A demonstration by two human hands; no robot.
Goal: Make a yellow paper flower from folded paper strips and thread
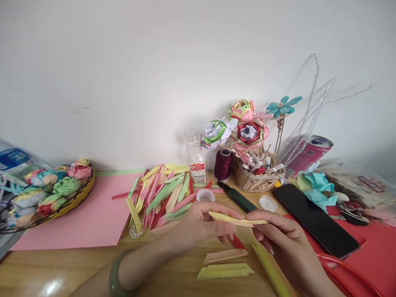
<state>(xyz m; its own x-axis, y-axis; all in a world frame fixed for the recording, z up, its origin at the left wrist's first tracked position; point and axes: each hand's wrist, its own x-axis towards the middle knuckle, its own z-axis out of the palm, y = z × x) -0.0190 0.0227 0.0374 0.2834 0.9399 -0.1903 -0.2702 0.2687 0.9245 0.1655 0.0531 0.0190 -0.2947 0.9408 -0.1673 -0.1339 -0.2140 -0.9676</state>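
Note:
Between my two hands is a narrow piece of folded yellow and peach paper, held level above the wooden table. My left hand is closed on its left part, thumb in front and fingers behind. At the right end, my right hand pinches it too. Below lie a folded peach paper strip and a folded yellow paper strip. A red paper piece shows partly behind my fingers. Longer yellow strips lie beside my right hand, which partly covers them.
A heap of coloured folded strips lies left of a glass bottle and a maroon thread spool. Paper flowers rise from a small basket. A black phone is on the right; a flower-filled basket is far left.

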